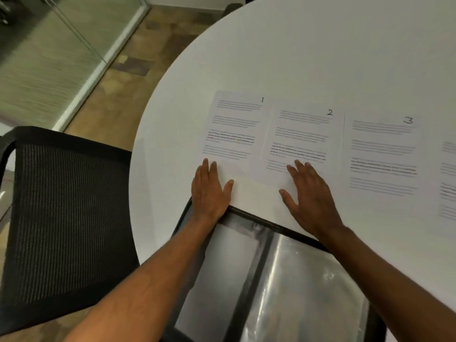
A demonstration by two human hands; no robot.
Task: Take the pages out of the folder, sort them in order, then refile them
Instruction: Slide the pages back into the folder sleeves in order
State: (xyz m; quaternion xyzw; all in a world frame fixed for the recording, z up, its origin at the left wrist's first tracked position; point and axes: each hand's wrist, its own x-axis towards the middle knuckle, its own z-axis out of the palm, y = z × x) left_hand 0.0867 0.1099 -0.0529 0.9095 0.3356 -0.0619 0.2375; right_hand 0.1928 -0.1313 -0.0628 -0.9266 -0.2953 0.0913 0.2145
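Folder (pixel 271 280) lies open under both wrists; left hand (pixel 209 191) flat, fingers spread on pg 1 (pixel 234 127), right hand (pixel 308 193) likewise on pg 2 (pixel 303 139), pg 3 (pixel 382 154) just right: sorting looks done, next gather in order w/ a pinch.

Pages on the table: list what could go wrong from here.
1. The folder hangs over the table edge near the person and might slip off.
2. Page 1 and page 2 overlap; the flat left hand and right hand could drag both, spoiling the order.
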